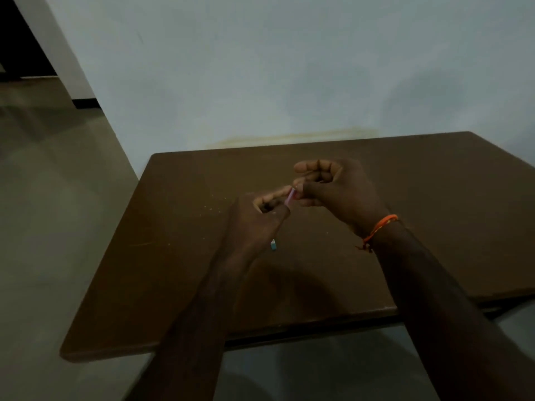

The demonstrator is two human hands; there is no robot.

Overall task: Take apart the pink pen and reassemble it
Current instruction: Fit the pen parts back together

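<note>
Both my hands hold the pink pen (290, 197) above the brown worktop (419, 215): left hand (254, 224) wrapped around its barrel, right hand (333, 192) pinching its upper end, orange thread bracelet (380, 227) on that wrist.

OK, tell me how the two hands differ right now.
The left hand wraps the pink pen in a closed fist; the right hand only pinches its upper end. The right wrist wears an orange thread band; the left is bare. Both hold the pen above the table.
</note>
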